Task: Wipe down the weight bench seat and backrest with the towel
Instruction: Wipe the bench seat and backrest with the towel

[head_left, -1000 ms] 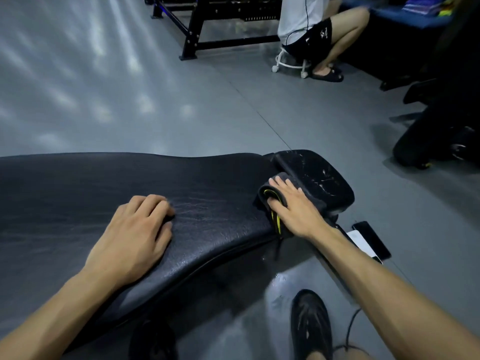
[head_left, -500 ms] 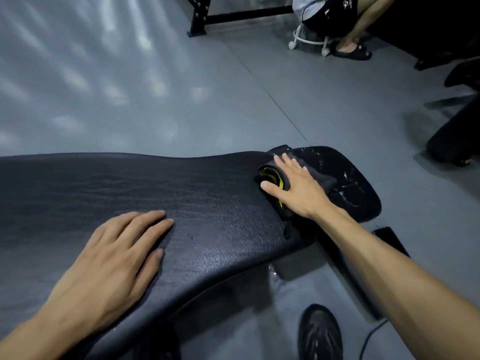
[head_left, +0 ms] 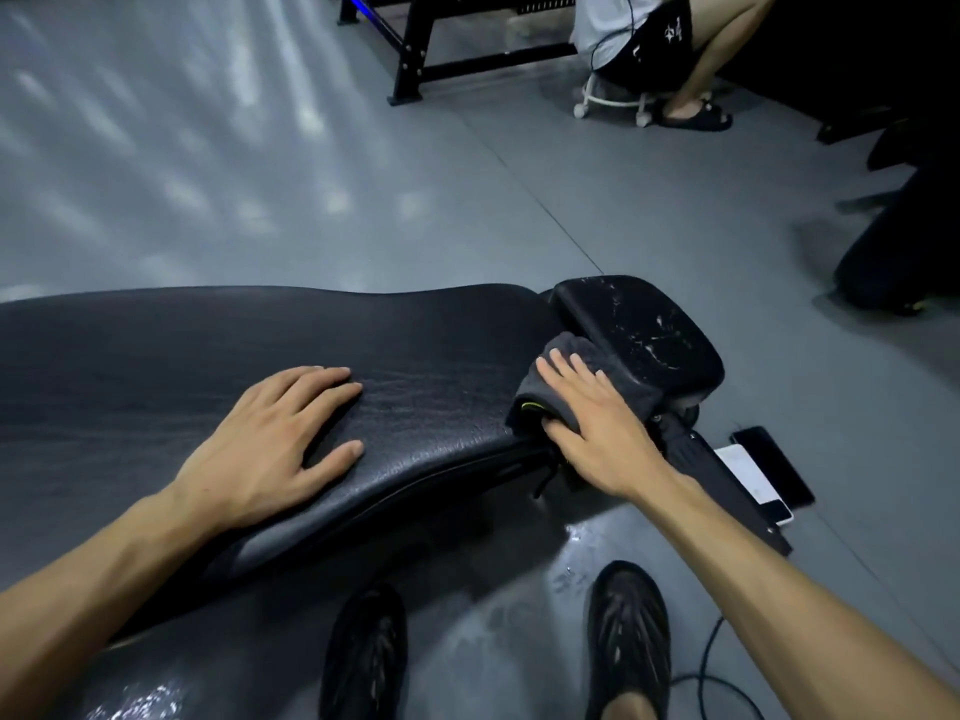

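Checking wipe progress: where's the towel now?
Head view, right of centre: towel lies under the right hand, at the gap between backrest and seat.

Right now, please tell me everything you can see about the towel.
The towel is dark grey, soft and thick like microfibre, bunched in folds, with a thin yellow-green trim at its near edge. It lies at the right end of the long pad, against the small scuffed pad. The right hand lies flat on it, fingers spread. The left hand rests apart on the long pad.
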Demonstrator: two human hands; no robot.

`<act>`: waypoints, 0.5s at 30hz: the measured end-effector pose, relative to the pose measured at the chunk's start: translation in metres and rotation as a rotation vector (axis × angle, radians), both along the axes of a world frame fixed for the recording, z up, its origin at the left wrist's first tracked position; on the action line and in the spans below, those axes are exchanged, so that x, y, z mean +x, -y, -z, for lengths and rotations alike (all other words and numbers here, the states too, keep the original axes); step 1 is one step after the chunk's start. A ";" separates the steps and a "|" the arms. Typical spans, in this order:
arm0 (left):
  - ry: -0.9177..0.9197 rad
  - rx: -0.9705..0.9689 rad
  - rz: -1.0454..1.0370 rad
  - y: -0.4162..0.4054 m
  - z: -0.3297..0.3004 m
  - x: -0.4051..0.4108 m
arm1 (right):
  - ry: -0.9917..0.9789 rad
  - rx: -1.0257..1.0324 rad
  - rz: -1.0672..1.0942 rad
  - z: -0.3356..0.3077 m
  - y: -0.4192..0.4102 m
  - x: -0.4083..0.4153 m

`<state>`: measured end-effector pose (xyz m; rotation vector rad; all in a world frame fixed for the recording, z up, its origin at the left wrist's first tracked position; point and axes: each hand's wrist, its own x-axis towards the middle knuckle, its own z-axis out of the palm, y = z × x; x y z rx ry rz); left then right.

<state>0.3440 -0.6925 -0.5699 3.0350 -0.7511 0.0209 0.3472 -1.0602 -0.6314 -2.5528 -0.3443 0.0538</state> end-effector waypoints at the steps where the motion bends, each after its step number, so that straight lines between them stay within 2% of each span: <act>1: -0.002 0.004 0.003 0.000 0.000 0.001 | 0.003 0.036 -0.018 -0.001 0.004 -0.001; 7: -0.002 0.118 0.079 0.005 -0.006 0.007 | -0.203 0.423 0.094 -0.025 0.029 0.003; 9: 0.012 0.142 0.120 0.013 -0.012 0.020 | -0.243 0.570 0.251 -0.037 0.040 0.010; 13: 0.041 0.130 0.176 0.052 -0.023 0.043 | -0.335 1.084 0.699 -0.048 0.082 0.010; 15: 0.033 0.105 0.218 0.073 -0.025 0.052 | -0.370 1.275 0.801 -0.057 0.106 -0.002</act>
